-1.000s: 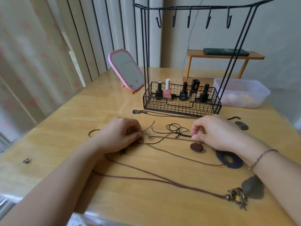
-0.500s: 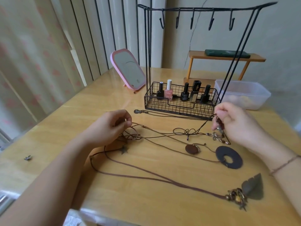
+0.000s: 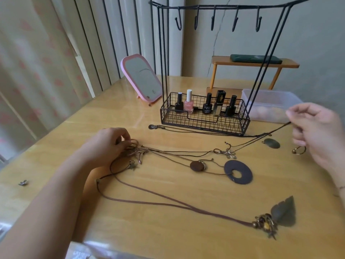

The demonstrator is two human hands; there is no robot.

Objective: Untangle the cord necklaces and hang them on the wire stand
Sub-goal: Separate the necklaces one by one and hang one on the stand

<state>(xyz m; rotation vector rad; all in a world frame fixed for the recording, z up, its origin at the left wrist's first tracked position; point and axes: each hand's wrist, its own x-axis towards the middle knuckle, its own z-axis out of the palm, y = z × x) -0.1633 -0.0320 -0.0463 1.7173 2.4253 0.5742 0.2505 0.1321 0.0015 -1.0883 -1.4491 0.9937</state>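
Several cord necklaces lie spread over the wooden table (image 3: 130,230). My left hand (image 3: 110,144) pinches the bunched brown cords (image 3: 138,149) at the left of the tangle. Off to the right, my right hand (image 3: 317,131) pinches a thin dark cord (image 3: 270,132) and holds it taut, lifted off the table. That cord carries a small metal flower pendant (image 3: 228,153). A round wooden pendant (image 3: 197,166), a dark ring pendant (image 3: 238,171) and a leaf pendant (image 3: 284,212) lie flat. The black wire stand (image 3: 205,113) with its bare hooks (image 3: 214,21) rises behind.
Nail polish bottles (image 3: 188,102) sit in the stand's basket. A pink mirror (image 3: 141,79) leans at the back left, and a clear plastic box (image 3: 270,105) and a small wooden shelf (image 3: 252,62) are at the back right. A small metal charm (image 3: 23,182) lies far left.
My right hand has moved right and up, pulling the thin dark cord out of the tangle and stretching it straight. My left hand has stayed on the bunched cords.
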